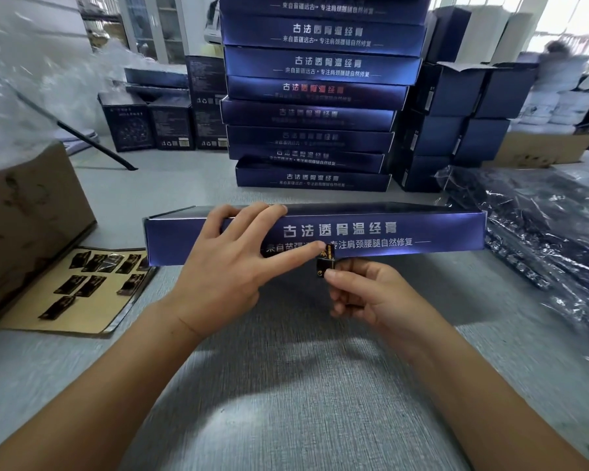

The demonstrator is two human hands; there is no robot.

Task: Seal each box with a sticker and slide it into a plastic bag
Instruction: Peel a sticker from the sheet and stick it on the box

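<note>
A long flat dark-blue box (405, 232) lies across the grey table in front of me, its printed front side facing me. My left hand (228, 266) rests on the box, fingers straight over its top edge and the thumb pressing on its front face. A small black sticker (325, 263) with gold print sits at the lower edge of the box's front. My right hand (361, 294) pinches the sticker's lower end between thumb and fingers, just below the box.
A brown backing sheet (79, 317) with several black stickers lies at the left, beside a cardboard carton (24, 219). A tall stack of the same blue boxes (320, 107) stands behind. Plastic bags holding dark boxes (538, 239) lie at the right.
</note>
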